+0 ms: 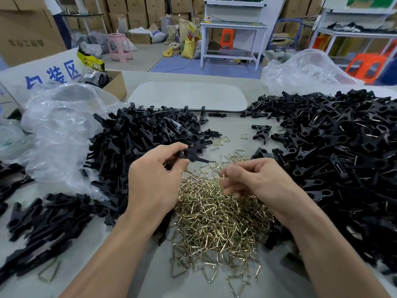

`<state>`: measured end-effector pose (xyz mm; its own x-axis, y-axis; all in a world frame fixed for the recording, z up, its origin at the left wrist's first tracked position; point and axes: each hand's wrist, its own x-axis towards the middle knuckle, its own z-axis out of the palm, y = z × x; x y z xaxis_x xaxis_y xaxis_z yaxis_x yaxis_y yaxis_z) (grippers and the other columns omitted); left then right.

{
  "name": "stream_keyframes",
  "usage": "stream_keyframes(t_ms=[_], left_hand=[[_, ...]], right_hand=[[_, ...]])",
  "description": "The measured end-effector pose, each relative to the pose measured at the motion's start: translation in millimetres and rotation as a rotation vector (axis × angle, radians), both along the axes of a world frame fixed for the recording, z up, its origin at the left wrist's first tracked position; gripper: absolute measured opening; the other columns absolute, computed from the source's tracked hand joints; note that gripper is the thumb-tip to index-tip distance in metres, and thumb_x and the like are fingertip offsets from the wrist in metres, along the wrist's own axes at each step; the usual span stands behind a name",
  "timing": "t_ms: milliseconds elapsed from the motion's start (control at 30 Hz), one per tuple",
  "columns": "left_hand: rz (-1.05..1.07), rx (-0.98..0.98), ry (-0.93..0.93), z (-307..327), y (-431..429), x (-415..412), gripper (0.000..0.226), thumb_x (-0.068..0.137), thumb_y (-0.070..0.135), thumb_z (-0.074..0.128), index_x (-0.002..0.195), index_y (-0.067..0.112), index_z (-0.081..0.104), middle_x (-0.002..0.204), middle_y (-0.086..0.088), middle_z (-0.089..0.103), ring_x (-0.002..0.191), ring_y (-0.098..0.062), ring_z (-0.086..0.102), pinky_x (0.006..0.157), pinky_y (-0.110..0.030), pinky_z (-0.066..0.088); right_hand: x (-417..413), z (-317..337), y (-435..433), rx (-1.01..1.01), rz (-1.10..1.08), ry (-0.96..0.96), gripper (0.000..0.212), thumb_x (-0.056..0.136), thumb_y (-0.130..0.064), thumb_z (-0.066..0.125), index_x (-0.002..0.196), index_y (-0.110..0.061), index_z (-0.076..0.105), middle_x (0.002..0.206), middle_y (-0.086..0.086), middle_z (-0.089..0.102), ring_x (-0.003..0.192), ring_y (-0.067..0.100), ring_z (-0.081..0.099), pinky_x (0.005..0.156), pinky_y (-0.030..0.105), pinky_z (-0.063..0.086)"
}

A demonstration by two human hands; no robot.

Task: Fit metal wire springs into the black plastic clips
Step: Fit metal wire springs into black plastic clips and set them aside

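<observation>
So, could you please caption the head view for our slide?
The left hand holds a black clip while the right hand hovers over the pile of wire springs.

On the counter (pixel 133 265), a pile of wire springs (pixel 214 216) lies nearest, in the middle. A heap of plastic clips (pixel 137 136) sits to its left, against a plastic bag (pixel 60 134). A larger heap (pixel 335 147) spreads to the right, another bag (pixel 305 72) behind it. A flat pad (pixel 189 95) lies behind, between the heaps. The left hand (pixel 154 177) holds one clip (pixel 193 153) above the springs' far edge; the right hand (pixel 257 181) hangs over the pile.
</observation>
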<state>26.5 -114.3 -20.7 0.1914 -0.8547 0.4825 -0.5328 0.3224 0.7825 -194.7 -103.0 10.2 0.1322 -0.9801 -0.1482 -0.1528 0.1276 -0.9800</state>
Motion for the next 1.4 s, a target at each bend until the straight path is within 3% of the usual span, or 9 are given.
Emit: stream_keyframes(t_ms=[133, 200, 300, 433, 533, 633, 767, 1000, 1400], left_hand=[[0.041, -0.023, 0.02, 2.9, -1.1, 2.6, 0.032, 0.085, 0.014, 0.083, 0.106, 0.039, 0.079, 0.09, 0.042, 0.066, 0.081, 0.01, 0.064, 0.072, 0.0, 0.044], [0.044, -0.029, 0.034, 4.2, -1.6, 3.1, 0.033, 0.085, 0.011, 0.082, 0.104, 0.038, 0.079, 0.09, 0.04, 0.066, 0.08, 0.012, 0.063, 0.071, 0.002, 0.041], [0.051, -0.03, 0.028, 3.8, -2.4, 3.6, 0.033, 0.086, 0.011, 0.082, 0.106, 0.037, 0.08, 0.093, 0.04, 0.066, 0.083, 0.013, 0.063, 0.072, 0.003, 0.04], [0.059, -0.033, 0.011, 1.6, -2.9, 7.3, 0.033, 0.085, 0.015, 0.083, 0.107, 0.039, 0.079, 0.097, 0.039, 0.066, 0.089, 0.012, 0.063, 0.079, 0.001, 0.041], [0.031, -0.029, 0.045, 0.9, -4.1, 8.2, 0.035, 0.085, 0.014, 0.084, 0.106, 0.041, 0.078, 0.093, 0.035, 0.068, 0.086, 0.008, 0.065, 0.076, -0.001, 0.044], [0.005, -0.025, 0.058, 1.4, -3.9, 6.4, 0.04, 0.085, 0.015, 0.084, 0.109, 0.045, 0.074, 0.094, 0.035, 0.069, 0.086, 0.006, 0.066, 0.073, -0.003, 0.047], [-0.008, -0.007, 0.061, 1.7, -2.7, 4.3, 0.045, 0.085, 0.017, 0.085, 0.112, 0.05, 0.07, 0.097, 0.036, 0.069, 0.09, 0.005, 0.068, 0.079, -0.018, 0.057], [-0.06, -0.005, 0.052, 2.4, 1.6, -0.6, 0.042, 0.085, 0.018, 0.085, 0.111, 0.047, 0.072, 0.099, 0.036, 0.07, 0.092, 0.006, 0.069, 0.079, -0.012, 0.054], [-0.178, -0.011, 0.034, 6.1, 13.7, -17.1, 0.039, 0.079, 0.009, 0.087, 0.108, 0.034, 0.081, 0.098, 0.03, 0.073, 0.093, 0.005, 0.068, 0.08, -0.006, 0.046]], right_hand=[[8.4, -8.6, -9.9, -0.231, -0.178, 0.629, 0.022, 0.097, -0.033, 0.067, 0.081, -0.025, 0.079, 0.06, -0.004, 0.07, 0.044, 0.004, 0.051, 0.044, 0.023, 0.045], [20.5, -9.3, -17.6, -0.321, -0.254, 0.736, 0.016, 0.096, -0.028, 0.065, 0.094, -0.027, 0.081, 0.075, -0.008, 0.076, 0.064, 0.005, 0.064, 0.067, 0.029, 0.06], [37.6, -9.8, -35.1, -0.319, -0.166, 0.92, 0.024, 0.097, -0.024, 0.064, 0.116, -0.029, 0.077, 0.115, 0.0, 0.077, 0.104, 0.02, 0.069, 0.103, 0.043, 0.055], [47.8, -16.9, -56.4, -0.304, -0.041, 1.071, 0.014, 0.098, -0.029, 0.066, 0.109, -0.024, 0.075, 0.111, 0.006, 0.074, 0.096, 0.025, 0.067, 0.093, 0.041, 0.056], [44.7, -17.6, -63.2, -0.291, -0.067, 1.027, 0.007, 0.094, -0.033, 0.072, 0.095, -0.026, 0.072, 0.097, -0.001, 0.074, 0.088, 0.02, 0.063, 0.087, 0.034, 0.051], [39.9, -12.3, -64.9, -0.196, -0.062, 0.922, 0.016, 0.086, -0.029, 0.082, 0.079, -0.025, 0.069, 0.081, -0.005, 0.071, 0.084, 0.02, 0.07, 0.086, 0.04, 0.059], [31.3, -6.7, -55.5, -0.171, -0.105, 0.737, 0.02, 0.088, -0.02, 0.079, 0.07, -0.024, 0.071, 0.069, -0.007, 0.071, 0.064, 0.01, 0.066, 0.069, 0.036, 0.06], [21.8, -0.5, -3.6, -0.058, -0.222, -0.124, 0.02, 0.096, -0.003, 0.067, 0.08, -0.01, 0.077, 0.071, 0.011, 0.075, 0.051, 0.016, 0.063, 0.047, 0.021, 0.046], [27.3, -0.8, 5.2, 0.068, -0.295, -0.312, 0.012, 0.091, -0.005, 0.073, 0.079, -0.004, 0.078, 0.05, 0.003, 0.053, 0.04, 0.007, 0.042, 0.038, 0.016, 0.032]])
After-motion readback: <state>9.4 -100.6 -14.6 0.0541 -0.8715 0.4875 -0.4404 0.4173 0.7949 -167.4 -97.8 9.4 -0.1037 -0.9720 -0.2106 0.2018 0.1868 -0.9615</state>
